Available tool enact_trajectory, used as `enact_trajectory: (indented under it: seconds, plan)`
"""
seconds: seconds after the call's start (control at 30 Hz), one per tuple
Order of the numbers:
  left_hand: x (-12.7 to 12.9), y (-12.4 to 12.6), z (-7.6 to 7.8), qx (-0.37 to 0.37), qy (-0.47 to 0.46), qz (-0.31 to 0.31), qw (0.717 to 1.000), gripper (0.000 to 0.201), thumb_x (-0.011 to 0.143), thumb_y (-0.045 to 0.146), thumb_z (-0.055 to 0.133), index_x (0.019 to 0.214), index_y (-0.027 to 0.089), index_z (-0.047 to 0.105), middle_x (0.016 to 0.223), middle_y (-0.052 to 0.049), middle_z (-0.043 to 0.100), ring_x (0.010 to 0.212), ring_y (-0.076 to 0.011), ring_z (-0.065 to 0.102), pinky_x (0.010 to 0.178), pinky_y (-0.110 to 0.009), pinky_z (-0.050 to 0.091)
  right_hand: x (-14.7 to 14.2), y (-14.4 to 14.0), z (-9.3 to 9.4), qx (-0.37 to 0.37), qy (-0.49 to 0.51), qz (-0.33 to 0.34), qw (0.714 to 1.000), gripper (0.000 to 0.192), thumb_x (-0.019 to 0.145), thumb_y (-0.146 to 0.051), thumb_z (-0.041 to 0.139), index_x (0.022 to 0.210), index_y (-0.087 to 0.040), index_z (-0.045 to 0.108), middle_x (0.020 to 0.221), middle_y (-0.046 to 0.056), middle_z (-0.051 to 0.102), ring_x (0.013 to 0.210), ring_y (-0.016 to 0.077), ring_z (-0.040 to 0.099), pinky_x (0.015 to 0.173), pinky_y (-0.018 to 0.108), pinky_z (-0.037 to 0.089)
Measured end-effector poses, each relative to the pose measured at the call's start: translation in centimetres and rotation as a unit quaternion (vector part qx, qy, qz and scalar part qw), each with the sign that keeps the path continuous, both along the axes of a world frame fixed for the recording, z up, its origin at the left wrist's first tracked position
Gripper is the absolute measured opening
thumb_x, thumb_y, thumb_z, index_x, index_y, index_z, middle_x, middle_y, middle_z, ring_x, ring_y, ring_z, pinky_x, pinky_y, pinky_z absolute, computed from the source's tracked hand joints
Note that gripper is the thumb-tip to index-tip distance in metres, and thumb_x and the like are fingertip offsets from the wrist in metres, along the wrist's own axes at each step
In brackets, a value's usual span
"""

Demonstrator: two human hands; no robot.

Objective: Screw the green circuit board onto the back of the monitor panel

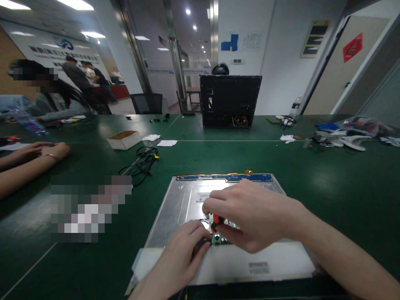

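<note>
A flat display panel with a silvery metal back lies in front of me, a blue circuit strip along its far edge. On its middle sits a green circuit board, mostly hidden under my right hand. My right hand is closed from above around a screwdriver with an orange-red and black handle; its tip is hidden. Beside it, my left hand rests at the board's left edge with fingers and thumb pressed together. Something dark shows between them, but I cannot make out what.
Black cables and an open white box lie on the green table to the left. A black monitor housing stands at the back. Another person's hands rest at the left. Plastic parts are at the right.
</note>
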State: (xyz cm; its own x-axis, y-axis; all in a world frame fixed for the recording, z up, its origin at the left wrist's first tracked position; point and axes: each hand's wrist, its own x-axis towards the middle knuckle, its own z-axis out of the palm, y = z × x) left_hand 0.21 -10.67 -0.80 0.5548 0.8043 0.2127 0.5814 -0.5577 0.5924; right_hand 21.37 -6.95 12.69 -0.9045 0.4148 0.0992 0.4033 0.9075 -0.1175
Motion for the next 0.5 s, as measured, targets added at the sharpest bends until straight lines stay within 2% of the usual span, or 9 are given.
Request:
enact_trajectory:
  seconds: [0.23,0.5]
  plan:
    - [0.03,0.03,0.22,-0.007,-0.003,-0.002,1.0,0.018,0.09,0.014,0.045,0.096,0.022,0.06,0.097,-0.006,0.062,0.091,-0.0215,0.059,0.077,-0.031,0.049,-0.03,-0.04,-0.06,0.006,-0.003,-0.009,1.0,0.011,0.086,-0.022,0.048,0.095,-0.017,0.052,0.089,0.004,0.064,0.066,0.0134,0.052,0.052,0.028,0.025]
    - [-0.02,-0.04,-0.01,0.005,0.0,0.002,1.0,0.018,0.09,0.015,0.044,0.095,0.021,0.061,0.098,-0.007,0.062,0.091,-0.0222,0.058,0.078,-0.032,0.049,0.05,0.49,-0.34,0.005,-0.004,-0.023,1.0,0.017,0.095,-0.034,0.046,0.097,-0.019,0.054,0.078,0.002,0.066,0.066,0.014,0.056,0.054,0.027,0.024]
